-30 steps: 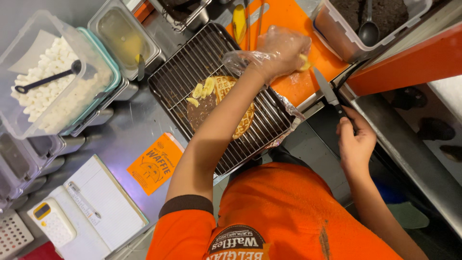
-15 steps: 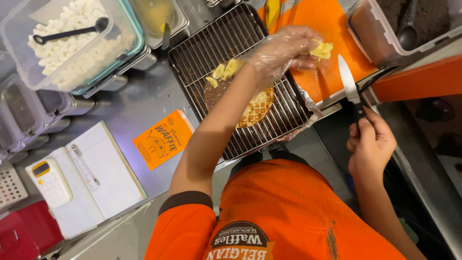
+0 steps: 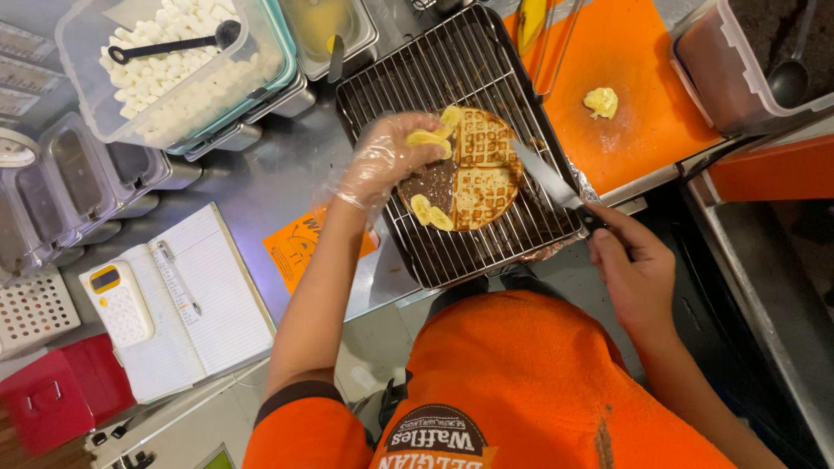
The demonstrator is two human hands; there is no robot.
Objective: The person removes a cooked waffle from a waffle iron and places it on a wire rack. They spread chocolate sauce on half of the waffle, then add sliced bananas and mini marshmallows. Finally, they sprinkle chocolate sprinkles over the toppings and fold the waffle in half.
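Light is bright and even, falling from overhead, with warm colour that makes the orange cutting board (image 3: 638, 104) at upper right look saturated. The steel counter (image 3: 261, 187) in the upper middle carries soft pale reflections rather than hard glare, and the knife blade (image 3: 543, 174) catches a bright streak. Shadows are short and diffuse, pooled under the wire rack (image 3: 486, 78) and containers. The lower right corner falls off into darkness with little detail. The wide lens bends straight edges toward the frame borders, especially at left. The centre is fairly sharp; the gloved left hand (image 3: 387, 161) shows slight motion blur.
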